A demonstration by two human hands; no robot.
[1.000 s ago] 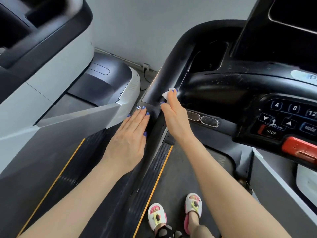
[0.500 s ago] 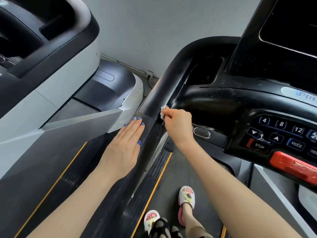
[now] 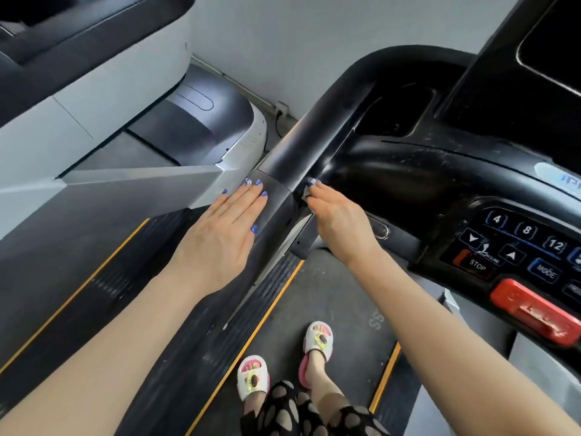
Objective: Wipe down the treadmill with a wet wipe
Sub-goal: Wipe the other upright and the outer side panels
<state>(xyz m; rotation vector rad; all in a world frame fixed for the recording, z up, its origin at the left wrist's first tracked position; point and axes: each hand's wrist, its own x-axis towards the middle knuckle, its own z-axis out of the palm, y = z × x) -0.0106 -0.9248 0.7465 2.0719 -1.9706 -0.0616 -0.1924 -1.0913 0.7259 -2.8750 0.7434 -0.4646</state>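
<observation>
The treadmill's black left handrail [image 3: 301,146] runs diagonally up the middle of the view. My left hand [image 3: 220,234] lies flat with straight fingers on the rail's outer left side. My right hand [image 3: 338,221] holds a small white wet wipe [image 3: 307,192] against the rail's inner right side, near the joint with the black console [image 3: 424,184]. Only a corner of the wipe shows past the fingers.
The console keypad [image 3: 515,243] and a red safety key [image 3: 534,309] sit at right. A second grey-and-white treadmill [image 3: 94,99] stands at left. My slippered feet [image 3: 283,363] stand on the belt between yellow-edged side rails. A cable and plug [image 3: 281,110] lie by the wall.
My right hand has slid back down the inner side of the handrail with the wipe, from stretched forward to bunched near the joint. The left hand has stayed flat in place.
</observation>
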